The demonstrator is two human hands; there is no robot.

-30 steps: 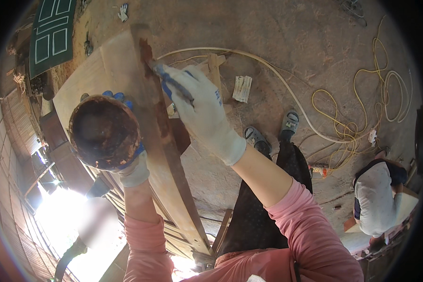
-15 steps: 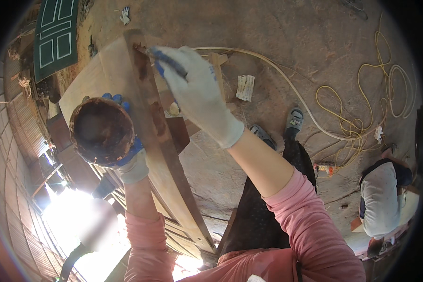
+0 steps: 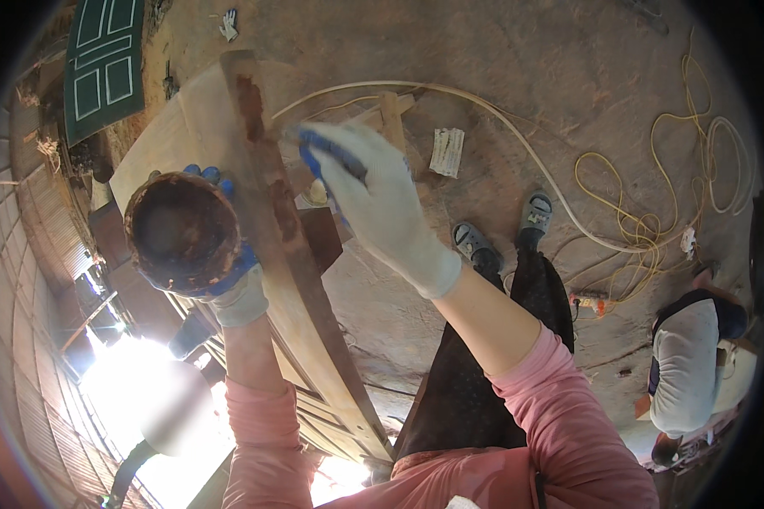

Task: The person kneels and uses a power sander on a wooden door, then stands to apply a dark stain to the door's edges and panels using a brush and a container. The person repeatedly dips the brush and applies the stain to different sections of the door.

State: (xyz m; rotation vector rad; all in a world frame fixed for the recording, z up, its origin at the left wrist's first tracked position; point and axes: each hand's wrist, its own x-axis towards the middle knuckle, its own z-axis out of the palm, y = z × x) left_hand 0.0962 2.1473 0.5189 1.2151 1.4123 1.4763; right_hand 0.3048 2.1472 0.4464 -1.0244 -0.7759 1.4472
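My left hand [image 3: 244,293], in a white glove with blue coating, is closed round the side of a round bowl [image 3: 182,229] lined with dark brown paste. To its right runs the narrow edge of a pale wooden door panel [image 3: 289,246], marked with reddish-brown patches [image 3: 250,106]. My right hand [image 3: 378,191], gloved the same way, is closed in a pinch just right of that edge, apart from it. From its fingers a small thin tool [image 3: 292,132] points toward the wood; motion smears it, and its kind cannot be made out.
A pale hose [image 3: 484,106] and tangled yellow cords [image 3: 628,204] lie on the floor, with a power strip [image 3: 587,302]. A folded paper sheet [image 3: 446,153] is beyond my sandalled feet. Another person [image 3: 686,365] crouches at right. A green panel [image 3: 104,68] stands far left.
My right hand has drawn back from the upper part of the door edge, moving right and toward me with the tool. My left hand and the bowl have hardly moved.
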